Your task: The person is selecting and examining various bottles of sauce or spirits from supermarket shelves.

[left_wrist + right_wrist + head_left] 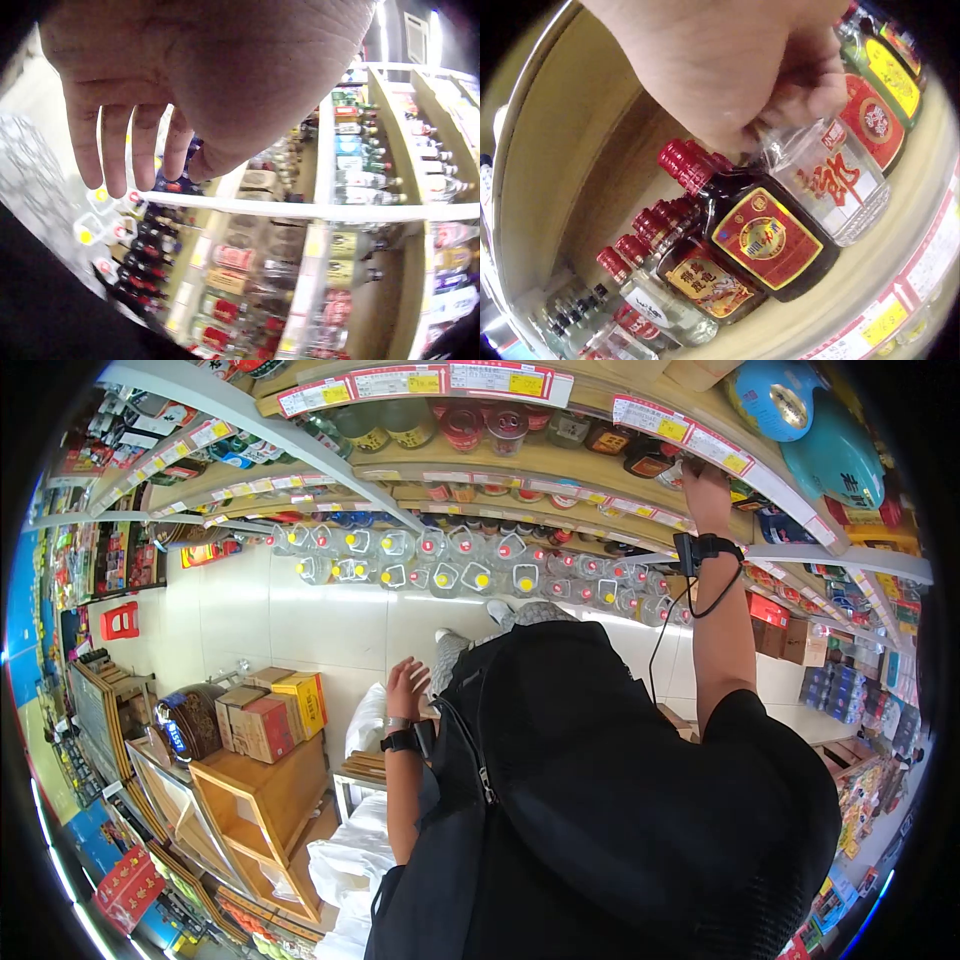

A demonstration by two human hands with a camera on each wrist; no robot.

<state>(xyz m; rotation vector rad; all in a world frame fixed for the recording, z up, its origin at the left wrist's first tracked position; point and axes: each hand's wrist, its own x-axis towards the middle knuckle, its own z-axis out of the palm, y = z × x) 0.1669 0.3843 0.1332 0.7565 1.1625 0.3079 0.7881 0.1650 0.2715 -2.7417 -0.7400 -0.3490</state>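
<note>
My right hand (704,482) reaches up to a high wooden shelf (590,465) of bottles. In the right wrist view this right hand (780,97) grips the neck of a clear flat bottle (832,180) with red characters on it. Beside it stands a dark flat bottle (769,236) with a red and gold label and a red cap. My left hand (407,685) hangs in the air at waist height with straight, relaxed fingers (116,146) and holds nothing.
Shelves (315,210) of bottles run along the aisle. Large clear jugs (440,575) stand in rows on the floor below. A low wooden stand (265,800) with cardboard boxes (265,725) is at the left. A black bag (440,840) hangs at my front.
</note>
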